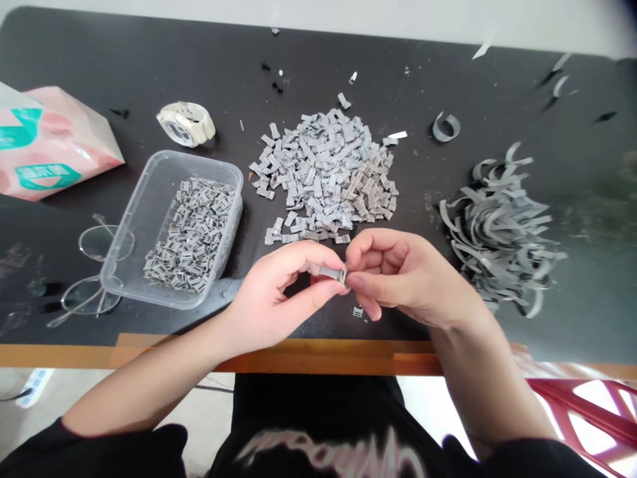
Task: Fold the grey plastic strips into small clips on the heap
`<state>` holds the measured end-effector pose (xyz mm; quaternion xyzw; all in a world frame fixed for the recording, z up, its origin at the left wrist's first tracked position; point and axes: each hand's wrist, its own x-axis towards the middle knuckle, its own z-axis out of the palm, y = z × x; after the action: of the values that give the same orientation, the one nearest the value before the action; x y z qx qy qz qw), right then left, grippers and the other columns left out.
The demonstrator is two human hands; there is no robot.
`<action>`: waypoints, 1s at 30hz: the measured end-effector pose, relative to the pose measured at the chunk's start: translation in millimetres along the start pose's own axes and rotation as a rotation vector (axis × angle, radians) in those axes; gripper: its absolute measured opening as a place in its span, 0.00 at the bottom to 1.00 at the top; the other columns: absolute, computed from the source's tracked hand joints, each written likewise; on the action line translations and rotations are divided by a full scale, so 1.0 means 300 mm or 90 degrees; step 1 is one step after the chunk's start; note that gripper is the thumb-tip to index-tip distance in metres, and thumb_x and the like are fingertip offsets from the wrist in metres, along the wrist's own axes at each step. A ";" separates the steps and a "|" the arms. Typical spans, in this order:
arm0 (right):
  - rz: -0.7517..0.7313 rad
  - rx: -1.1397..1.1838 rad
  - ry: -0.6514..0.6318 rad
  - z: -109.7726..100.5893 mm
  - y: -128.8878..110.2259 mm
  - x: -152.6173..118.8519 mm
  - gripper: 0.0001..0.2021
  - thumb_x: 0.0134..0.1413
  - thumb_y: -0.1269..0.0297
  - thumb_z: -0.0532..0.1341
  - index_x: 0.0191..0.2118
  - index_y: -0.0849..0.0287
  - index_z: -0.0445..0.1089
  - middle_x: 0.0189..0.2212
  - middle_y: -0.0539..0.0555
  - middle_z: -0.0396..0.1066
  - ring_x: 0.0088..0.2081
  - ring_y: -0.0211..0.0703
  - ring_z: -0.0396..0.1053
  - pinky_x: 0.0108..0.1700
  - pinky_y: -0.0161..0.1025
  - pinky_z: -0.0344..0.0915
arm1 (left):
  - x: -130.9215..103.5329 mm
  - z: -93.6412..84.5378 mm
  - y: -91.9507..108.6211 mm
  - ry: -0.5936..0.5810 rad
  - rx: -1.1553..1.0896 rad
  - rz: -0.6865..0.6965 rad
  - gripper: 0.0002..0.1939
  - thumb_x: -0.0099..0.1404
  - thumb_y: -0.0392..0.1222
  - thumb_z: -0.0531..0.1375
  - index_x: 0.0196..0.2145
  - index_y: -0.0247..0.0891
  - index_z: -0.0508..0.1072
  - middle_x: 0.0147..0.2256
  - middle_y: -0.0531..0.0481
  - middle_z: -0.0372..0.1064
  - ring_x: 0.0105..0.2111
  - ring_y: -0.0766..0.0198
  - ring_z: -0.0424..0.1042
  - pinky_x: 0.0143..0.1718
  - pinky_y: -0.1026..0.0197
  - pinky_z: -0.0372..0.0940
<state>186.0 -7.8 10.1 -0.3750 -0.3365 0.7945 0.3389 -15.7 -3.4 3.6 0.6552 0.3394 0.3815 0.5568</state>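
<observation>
Near the table's front edge, my left hand (pixel 283 292) pinches a small grey strap piece (pixel 331 273) between thumb and fingers. My right hand (pixel 398 275) closes its thumb and fingertips on the right end of the same piece, where a small buckle-like part shows. Just beyond the hands lies a large pile of grey clips (pixel 328 166). A clear plastic box (pixel 166 292) at the left holds many small grey buckles (pixel 194 232). To the right is a heap of curved grey strips (pixel 502 226). One loose buckle (pixel 357 311) lies below my right hand.
A white watch (pixel 186 124) lies behind the box, with a pink and white packet (pixel 60 143) at the far left. Glasses (pixel 92 295) rest beside and partly behind the box. One curled strip (pixel 446 127) sits at the back right. Orange-brown tape (pixel 318 358) runs along the front edge.
</observation>
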 end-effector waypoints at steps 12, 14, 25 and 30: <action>-0.024 -0.075 0.015 -0.005 -0.003 -0.012 0.03 0.54 0.72 0.70 0.32 0.62 0.77 0.16 0.47 0.71 0.18 0.28 0.58 0.19 0.28 0.49 | 0.002 -0.005 -0.017 0.018 0.068 0.041 0.04 0.65 0.35 0.64 0.39 0.38 0.75 0.32 0.50 0.74 0.30 0.66 0.72 0.33 0.64 0.69; -0.010 -0.082 0.024 -0.003 -0.007 -0.011 0.05 0.53 0.71 0.71 0.31 0.62 0.75 0.16 0.47 0.70 0.17 0.28 0.58 0.19 0.28 0.49 | 0.001 -0.008 -0.024 0.006 0.087 0.063 0.03 0.66 0.35 0.64 0.39 0.38 0.75 0.33 0.49 0.75 0.31 0.66 0.72 0.34 0.63 0.69; 0.002 -0.123 0.056 0.010 -0.011 -0.016 0.07 0.49 0.74 0.72 0.28 0.63 0.74 0.16 0.44 0.68 0.19 0.27 0.61 0.21 0.26 0.54 | 0.005 -0.005 -0.035 -0.030 0.150 0.118 0.03 0.68 0.33 0.62 0.40 0.37 0.73 0.33 0.51 0.73 0.31 0.67 0.72 0.36 0.64 0.68; -0.059 -0.097 0.066 0.007 0.001 -0.010 0.05 0.53 0.74 0.71 0.30 0.62 0.75 0.17 0.43 0.67 0.18 0.26 0.60 0.21 0.26 0.55 | -0.003 -0.004 -0.045 -0.006 0.179 0.096 0.03 0.68 0.35 0.63 0.40 0.38 0.72 0.32 0.52 0.72 0.31 0.67 0.72 0.35 0.63 0.68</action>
<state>185.5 -10.9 12.1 -0.4242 -0.3950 0.7299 0.3624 -17.3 -1.6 -9.7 0.7520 0.3368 0.3680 0.4308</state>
